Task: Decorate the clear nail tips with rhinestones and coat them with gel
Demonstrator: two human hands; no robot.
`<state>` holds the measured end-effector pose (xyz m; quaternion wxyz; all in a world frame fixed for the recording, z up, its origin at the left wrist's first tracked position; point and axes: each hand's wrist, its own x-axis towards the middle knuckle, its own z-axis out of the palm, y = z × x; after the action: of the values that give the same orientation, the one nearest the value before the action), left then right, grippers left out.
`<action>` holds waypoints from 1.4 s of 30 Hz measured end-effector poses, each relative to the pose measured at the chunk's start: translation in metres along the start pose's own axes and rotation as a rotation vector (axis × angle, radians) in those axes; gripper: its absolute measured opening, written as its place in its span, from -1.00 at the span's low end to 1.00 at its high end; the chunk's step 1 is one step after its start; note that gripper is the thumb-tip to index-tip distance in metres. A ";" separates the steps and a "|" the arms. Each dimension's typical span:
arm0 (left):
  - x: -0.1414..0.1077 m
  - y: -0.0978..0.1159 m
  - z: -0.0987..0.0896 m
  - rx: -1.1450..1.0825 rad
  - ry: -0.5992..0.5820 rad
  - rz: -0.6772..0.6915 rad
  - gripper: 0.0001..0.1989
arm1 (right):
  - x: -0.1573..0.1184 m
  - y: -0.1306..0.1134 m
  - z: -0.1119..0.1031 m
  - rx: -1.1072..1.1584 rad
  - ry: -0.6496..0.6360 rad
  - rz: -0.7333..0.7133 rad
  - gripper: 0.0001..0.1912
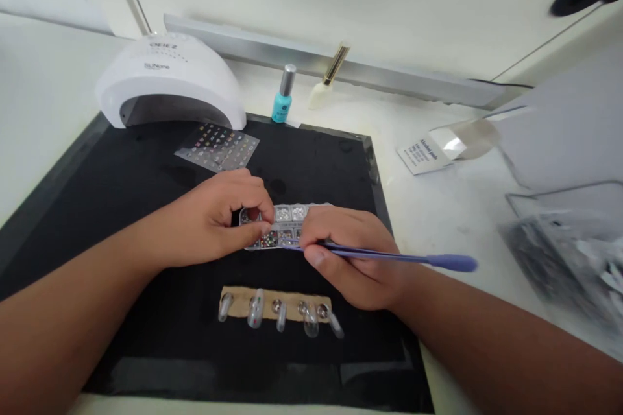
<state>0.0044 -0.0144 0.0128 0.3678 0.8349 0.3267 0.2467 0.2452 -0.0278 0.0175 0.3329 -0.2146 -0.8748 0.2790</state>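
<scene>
1 clear plastic gem tray (287, 213) pinched by L hand (209, 220), slim purple tweezers (389, 255) gripped in R hand (353, 259), hands closed

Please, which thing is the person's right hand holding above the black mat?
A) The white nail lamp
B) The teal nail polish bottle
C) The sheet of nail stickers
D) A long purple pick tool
D. The right hand grips the long purple pick tool between thumb and fingers, next to the rhinestone case.

"SUNone" on white UV nail lamp (168, 81); top word blurred; sachet (424, 154) print reads "pads"; rest unreadable
</scene>
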 end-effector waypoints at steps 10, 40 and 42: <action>0.000 0.003 -0.001 -0.003 0.008 -0.014 -0.83 | -0.002 0.001 -0.003 0.071 0.004 0.018 -0.83; 0.001 0.003 0.000 0.035 -0.014 0.034 -0.82 | -0.005 0.008 -0.009 0.348 0.026 0.077 -0.83; 0.001 0.003 -0.001 0.037 -0.013 0.035 -0.82 | -0.005 0.008 -0.010 0.345 0.022 0.090 -0.84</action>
<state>0.0055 -0.0155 0.0160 0.3499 0.8488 0.3141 0.2417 0.2571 -0.0216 0.0162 0.3616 -0.1962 -0.7999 0.4369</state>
